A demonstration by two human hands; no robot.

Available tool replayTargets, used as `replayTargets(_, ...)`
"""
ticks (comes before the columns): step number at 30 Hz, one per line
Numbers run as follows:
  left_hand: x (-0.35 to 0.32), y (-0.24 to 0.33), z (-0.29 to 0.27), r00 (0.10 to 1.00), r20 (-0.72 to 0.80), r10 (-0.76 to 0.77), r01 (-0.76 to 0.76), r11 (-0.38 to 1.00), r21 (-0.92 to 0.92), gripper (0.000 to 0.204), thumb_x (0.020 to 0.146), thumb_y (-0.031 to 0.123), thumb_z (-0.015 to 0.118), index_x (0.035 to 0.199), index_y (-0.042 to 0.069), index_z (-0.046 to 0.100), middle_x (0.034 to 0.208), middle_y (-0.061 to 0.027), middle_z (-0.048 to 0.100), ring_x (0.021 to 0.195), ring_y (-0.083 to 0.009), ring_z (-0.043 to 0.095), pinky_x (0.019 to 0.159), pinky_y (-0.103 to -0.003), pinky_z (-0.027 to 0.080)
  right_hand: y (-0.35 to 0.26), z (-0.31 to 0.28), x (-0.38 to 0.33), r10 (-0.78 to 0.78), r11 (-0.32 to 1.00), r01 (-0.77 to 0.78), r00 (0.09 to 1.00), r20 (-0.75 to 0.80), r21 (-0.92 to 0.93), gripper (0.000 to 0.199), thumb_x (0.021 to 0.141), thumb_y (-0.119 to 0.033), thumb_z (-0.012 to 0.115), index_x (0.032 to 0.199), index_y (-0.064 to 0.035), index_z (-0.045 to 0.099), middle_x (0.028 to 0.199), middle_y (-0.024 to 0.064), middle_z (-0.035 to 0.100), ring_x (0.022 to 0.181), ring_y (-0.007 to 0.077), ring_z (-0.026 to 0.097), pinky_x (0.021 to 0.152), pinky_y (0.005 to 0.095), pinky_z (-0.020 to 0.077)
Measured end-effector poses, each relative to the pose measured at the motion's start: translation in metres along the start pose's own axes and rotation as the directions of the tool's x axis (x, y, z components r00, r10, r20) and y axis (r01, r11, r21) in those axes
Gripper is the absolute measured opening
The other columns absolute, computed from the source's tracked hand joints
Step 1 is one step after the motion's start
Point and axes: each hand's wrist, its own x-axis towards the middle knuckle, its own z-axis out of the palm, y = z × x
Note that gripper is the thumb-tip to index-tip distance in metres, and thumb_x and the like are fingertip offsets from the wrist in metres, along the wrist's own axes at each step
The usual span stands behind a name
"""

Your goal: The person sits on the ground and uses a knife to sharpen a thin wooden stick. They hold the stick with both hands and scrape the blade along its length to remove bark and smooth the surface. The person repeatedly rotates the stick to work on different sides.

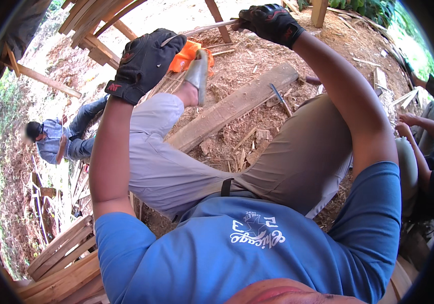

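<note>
A thin wooden strip [204,28] stretches between my two raised hands. My left hand [148,63], in a black glove, is closed around its near left end, and a pale tip pokes out by the fingers. Farther off to the right, my right hand [269,23], also in a black glove, grips the other end. Some of that hand's fingers are hidden behind the glove's back. Beneath the strip lies a bright orange cloth or bag [185,57]. A thick wooden plank [237,107] rests on the ground between my legs, and a long narrow blade [278,96] leans over its edge.
Wood shavings and chips [250,147] litter the ground. Stacked boards [70,253] lie at the lower left, and timber pieces [98,30] jut in at the upper left. One person [55,139] sits at the left; another person's hands [409,121] show at the right.
</note>
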Motion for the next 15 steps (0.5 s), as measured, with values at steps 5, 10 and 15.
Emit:
replayTargets(5,-0.04,-0.001,-0.02,0.986,0.037,-0.164,0.165,0.985,-0.052,0.024,0.106,0.026,0.061,0.113,0.004,0.069,0.103,-0.0158,0.077,0.093,-0.03,0.076,0.081,-0.041,0.059,0.015,0.026,-0.011,-0.051,0.998,0.053,0.996,-0.08,0.029,0.035,0.103,-0.049,0.057,0.112,-0.0182,0.071,0.105,0.0074,0.074,0.098,0.0324,0.073,0.088,0.0472,0.0572)
replayTargets(10,-0.098,-0.067,-0.02,0.942,-0.188,-0.277,0.208,0.924,-0.32,0.022,0.106,0.025,0.065,0.111,0.004,0.07,0.081,-0.006,0.071,0.072,-0.0159,0.07,0.07,-0.032,0.056,0.023,0.025,-0.018,0.066,0.997,-0.061,0.992,0.111,-0.047,0.03,0.105,-0.045,0.057,0.123,-0.0265,0.072,0.109,0.0046,0.074,0.1,0.0292,0.073,0.089,0.0447,0.0577)
replayTargets(15,-0.186,-0.184,0.072,0.649,-0.141,-0.748,0.399,0.492,-0.773,0.033,0.107,0.026,0.062,0.122,-0.001,0.071,0.108,-0.0046,0.072,0.1,-0.0129,0.068,0.088,-0.027,0.055,0.013,-0.013,-0.028,0.096,0.995,-0.099,0.993,0.064,0.034,0.029,0.105,-0.037,0.061,0.114,-0.0136,0.076,0.109,0.0053,0.08,0.097,0.0276,0.076,0.083,0.0395,0.0595)
